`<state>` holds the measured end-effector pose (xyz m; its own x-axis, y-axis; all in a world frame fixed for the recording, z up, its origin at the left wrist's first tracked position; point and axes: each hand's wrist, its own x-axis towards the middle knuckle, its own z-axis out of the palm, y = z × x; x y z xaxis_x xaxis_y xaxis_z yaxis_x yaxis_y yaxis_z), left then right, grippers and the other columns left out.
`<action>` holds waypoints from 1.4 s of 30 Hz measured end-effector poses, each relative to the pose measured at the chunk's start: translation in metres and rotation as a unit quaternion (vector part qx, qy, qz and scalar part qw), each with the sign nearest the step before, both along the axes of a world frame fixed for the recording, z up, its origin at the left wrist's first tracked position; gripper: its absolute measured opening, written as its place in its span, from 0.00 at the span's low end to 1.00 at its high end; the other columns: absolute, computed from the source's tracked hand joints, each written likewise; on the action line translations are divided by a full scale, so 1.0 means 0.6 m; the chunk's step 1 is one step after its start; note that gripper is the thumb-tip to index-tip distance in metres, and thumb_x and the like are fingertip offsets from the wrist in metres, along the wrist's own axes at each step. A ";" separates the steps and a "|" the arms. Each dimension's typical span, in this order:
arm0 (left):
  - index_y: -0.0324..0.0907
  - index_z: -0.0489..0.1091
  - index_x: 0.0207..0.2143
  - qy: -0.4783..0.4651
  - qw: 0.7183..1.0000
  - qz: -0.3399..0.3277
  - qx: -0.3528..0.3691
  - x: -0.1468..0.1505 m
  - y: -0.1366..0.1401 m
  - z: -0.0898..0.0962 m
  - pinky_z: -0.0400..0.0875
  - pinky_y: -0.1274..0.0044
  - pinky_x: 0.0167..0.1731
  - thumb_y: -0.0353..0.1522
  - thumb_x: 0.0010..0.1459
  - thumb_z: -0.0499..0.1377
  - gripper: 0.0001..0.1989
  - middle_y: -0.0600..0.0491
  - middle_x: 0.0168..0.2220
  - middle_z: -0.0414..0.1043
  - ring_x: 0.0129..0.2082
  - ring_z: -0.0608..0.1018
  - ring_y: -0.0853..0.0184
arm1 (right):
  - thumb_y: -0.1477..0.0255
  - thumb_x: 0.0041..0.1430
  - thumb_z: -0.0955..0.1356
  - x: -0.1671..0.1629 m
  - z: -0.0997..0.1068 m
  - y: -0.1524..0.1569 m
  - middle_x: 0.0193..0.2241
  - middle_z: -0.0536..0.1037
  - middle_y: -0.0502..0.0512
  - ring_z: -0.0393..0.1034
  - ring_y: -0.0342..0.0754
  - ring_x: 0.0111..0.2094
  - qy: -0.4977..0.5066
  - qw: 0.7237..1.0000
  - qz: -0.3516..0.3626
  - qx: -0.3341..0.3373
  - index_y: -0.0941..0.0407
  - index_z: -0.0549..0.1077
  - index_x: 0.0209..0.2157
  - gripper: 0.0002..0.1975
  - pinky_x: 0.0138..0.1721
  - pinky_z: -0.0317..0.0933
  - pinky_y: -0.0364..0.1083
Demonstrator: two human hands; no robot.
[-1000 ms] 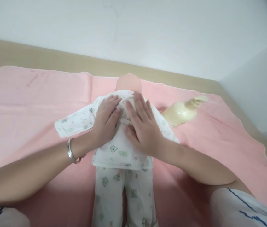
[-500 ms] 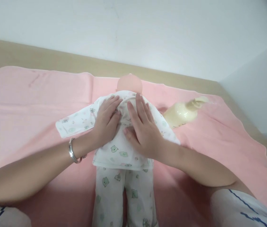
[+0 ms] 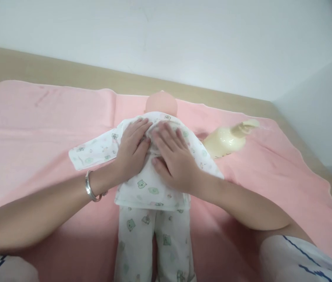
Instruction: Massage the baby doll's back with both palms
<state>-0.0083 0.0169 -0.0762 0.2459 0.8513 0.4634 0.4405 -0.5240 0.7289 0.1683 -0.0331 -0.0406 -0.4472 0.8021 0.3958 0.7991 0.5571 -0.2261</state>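
A baby doll lies in the middle, its smooth head at the far end and its legs toward me. It wears a white top and white trousers, both printed with small green and grey animal figures. My left hand rests flat on the left side of the doll's upper body, fingers stretched out. On the right side of the upper body lies my right hand, its fingers extended over the cloth. Between the two hands the top is wrinkled. The doll's face is not visible.
Under the doll spreads a pink mat on a wooden surface. A cream-coloured pump bottle lies on its side to the right of the doll. Behind rises a white wall.
My right hand's fingers have come down and inward onto the doll's top, closer to my left hand. My left hand, the doll and the bottle have stayed in place.
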 end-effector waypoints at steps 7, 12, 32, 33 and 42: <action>0.42 0.68 0.61 0.003 1.000 0.002 0.009 0.000 0.003 -0.005 0.56 0.56 0.70 0.34 0.67 0.48 0.23 0.46 0.66 0.65 0.68 0.64 0.57 | 0.65 0.69 0.56 -0.002 -0.006 0.008 0.70 0.60 0.62 0.47 0.56 0.73 -0.010 1.000 0.007 -0.001 0.64 0.64 0.66 0.29 0.73 0.40 0.63; 0.44 0.67 0.61 0.013 1.000 0.002 0.026 -0.003 0.005 -0.009 0.57 0.55 0.69 0.35 0.67 0.49 0.22 0.47 0.66 0.65 0.68 0.64 0.57 | 0.65 0.69 0.56 0.005 -0.010 0.010 0.69 0.62 0.57 0.47 0.53 0.73 0.005 1.000 0.016 0.006 0.60 0.65 0.65 0.28 0.73 0.41 0.62; 0.44 0.67 0.61 0.028 0.998 -0.006 0.050 -0.005 0.006 -0.008 0.58 0.55 0.69 0.35 0.67 0.49 0.22 0.47 0.65 0.66 0.67 0.66 0.56 | 0.65 0.69 0.58 0.016 -0.019 0.013 0.68 0.65 0.58 0.50 0.54 0.72 0.026 0.998 0.041 0.037 0.60 0.67 0.64 0.27 0.73 0.43 0.61; 0.44 0.67 0.61 0.029 0.998 -0.006 0.050 -0.005 0.006 -0.008 0.58 0.55 0.69 0.35 0.67 0.49 0.22 0.47 0.65 0.66 0.67 0.66 0.56 | 0.65 0.69 0.58 0.016 -0.019 0.013 0.68 0.65 0.58 0.50 0.54 0.72 0.025 0.998 0.041 0.034 0.59 0.67 0.64 0.27 0.73 0.43 0.62; 0.44 0.67 0.61 0.027 0.998 -0.004 0.053 -0.004 0.007 -0.010 0.59 0.56 0.69 0.35 0.67 0.49 0.22 0.46 0.65 0.66 0.67 0.66 0.57 | 0.65 0.69 0.57 0.014 -0.016 0.012 0.67 0.65 0.57 0.51 0.53 0.72 0.028 0.998 0.037 0.033 0.60 0.68 0.63 0.27 0.73 0.43 0.61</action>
<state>-0.0107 0.0214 -0.0820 0.2794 0.7965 0.5363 0.4731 -0.6002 0.6449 0.1769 -0.0258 -0.0503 -0.4790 0.7398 0.4726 0.7426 0.6286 -0.2313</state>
